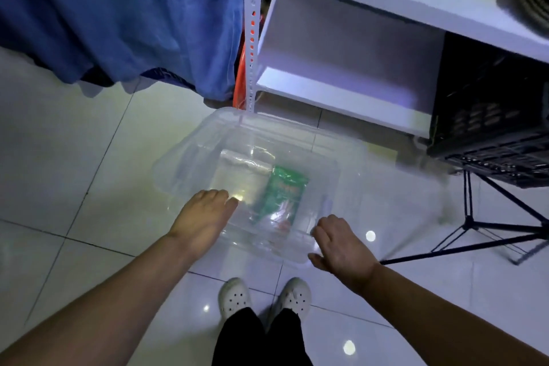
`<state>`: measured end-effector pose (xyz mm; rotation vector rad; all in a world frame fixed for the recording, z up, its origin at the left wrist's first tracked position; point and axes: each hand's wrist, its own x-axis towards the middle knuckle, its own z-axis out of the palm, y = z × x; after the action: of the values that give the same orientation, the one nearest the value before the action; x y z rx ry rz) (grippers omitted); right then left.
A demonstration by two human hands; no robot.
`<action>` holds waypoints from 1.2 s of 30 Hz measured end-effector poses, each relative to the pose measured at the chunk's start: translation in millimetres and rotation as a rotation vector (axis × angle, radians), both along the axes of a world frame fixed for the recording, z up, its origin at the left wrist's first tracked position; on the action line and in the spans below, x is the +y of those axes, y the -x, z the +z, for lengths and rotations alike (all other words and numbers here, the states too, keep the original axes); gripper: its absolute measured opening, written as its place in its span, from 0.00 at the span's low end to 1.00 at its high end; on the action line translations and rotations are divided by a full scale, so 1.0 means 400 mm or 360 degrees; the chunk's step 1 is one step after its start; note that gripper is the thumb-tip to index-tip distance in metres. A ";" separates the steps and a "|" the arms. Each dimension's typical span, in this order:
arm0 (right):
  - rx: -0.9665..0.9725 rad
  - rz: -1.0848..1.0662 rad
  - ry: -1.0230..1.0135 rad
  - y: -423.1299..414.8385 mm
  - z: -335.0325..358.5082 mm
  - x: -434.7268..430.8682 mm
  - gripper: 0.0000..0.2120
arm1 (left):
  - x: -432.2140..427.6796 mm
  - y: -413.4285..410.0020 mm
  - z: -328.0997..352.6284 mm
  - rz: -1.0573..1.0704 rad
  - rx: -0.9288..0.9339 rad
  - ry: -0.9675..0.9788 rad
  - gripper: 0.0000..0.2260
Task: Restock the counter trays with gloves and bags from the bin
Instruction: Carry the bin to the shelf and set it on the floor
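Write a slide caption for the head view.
Both bare hands, left and right, reach toward clear plastic bin holding green packet.

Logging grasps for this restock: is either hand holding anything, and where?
Nothing is held. The left hand and right hand hover open above the clear bin.

It looked like a shop's back storage area: glossy white floor tiles (pixel 74 157), a white slotted-metal shelving unit (pixel 341 38) at upper right, a black plastic crate (pixel 490 116) beside it, a blue cloth (pixel 118 15) upper left.
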<state>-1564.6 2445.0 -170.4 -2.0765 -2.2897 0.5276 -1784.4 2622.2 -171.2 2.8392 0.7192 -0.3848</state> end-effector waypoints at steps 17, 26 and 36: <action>0.0991 -0.2473 0.0763 -0.093 -0.430 -0.127 0.18 | -0.123 0.063 -0.418 -0.0133 0.0298 -0.0050 0.18; 0.1041 -0.2465 0.0628 -0.056 -0.536 -0.075 0.32 | -0.167 0.106 -0.500 -0.0087 0.0186 -0.0046 0.14; 0.1698 -0.2809 0.0636 -0.064 -0.573 -0.073 0.37 | -0.173 0.085 -0.531 -0.0025 0.0108 -0.0296 0.29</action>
<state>-1539.1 2415.8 -399.6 -2.0541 0.3876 1.2873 -1818.3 2553.0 -383.4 3.0205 0.7845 -0.4400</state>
